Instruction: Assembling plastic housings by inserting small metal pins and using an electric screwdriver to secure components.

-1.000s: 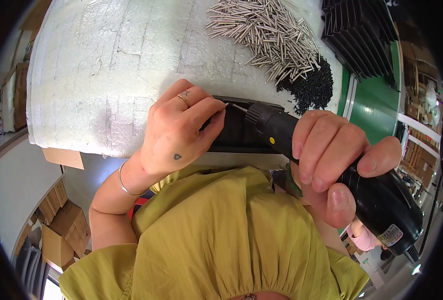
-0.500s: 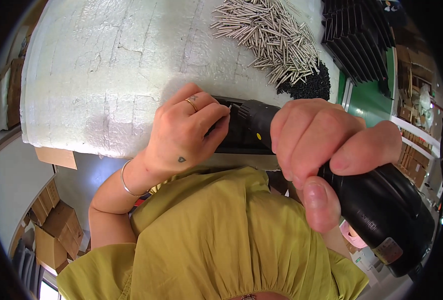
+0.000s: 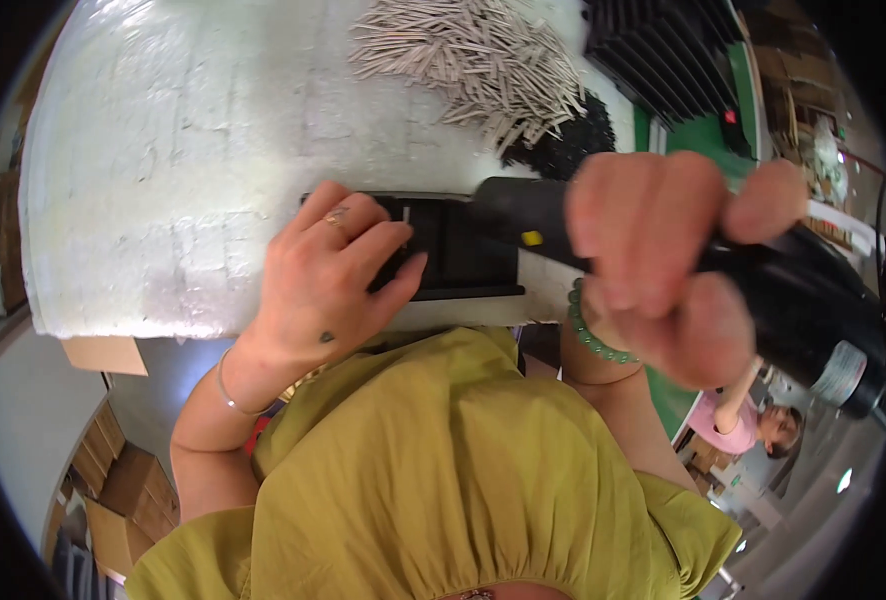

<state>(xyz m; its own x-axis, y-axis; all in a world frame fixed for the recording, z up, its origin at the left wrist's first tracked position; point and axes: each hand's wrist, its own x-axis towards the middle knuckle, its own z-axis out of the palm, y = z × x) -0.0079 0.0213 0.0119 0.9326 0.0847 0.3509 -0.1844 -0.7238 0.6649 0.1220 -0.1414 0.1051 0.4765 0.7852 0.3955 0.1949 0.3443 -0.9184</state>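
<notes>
A flat black rectangular part (image 3: pixel 478 265) with raised edges lies at the near edge of the white-covered table. My left hand (image 3: pixel 323 265) curls over its left end, thumb and index finger a little apart, the other fingertips hidden. A thin metal pin (image 3: pixel 406 214) stands up from the part beside my index fingertip. In my right hand (image 3: pixel 653 245), wrapped round its body, is a black power screwdriver (image 3: pixel 528 215) with a yellow dot. Its blurred front end hangs over the part's right side, apart from the pin; the bit itself cannot be made out.
Beyond the part lies a heap of metal pins (image 3: pixel 483 70), with a pile of small black pieces (image 3: pixel 573 140) beside it. Black panels (image 3: pixel 663 60) stand in a row at the far right. A person (image 3: pixel 728 420) in pink is at right; cardboard boxes (image 3: pixel 128 510) are at lower left.
The screwdriver's front end has pulled away from my left fingertips, its rear swinging upward in the picture. My left hand is slightly further left, and the pin and more of the black part show.
</notes>
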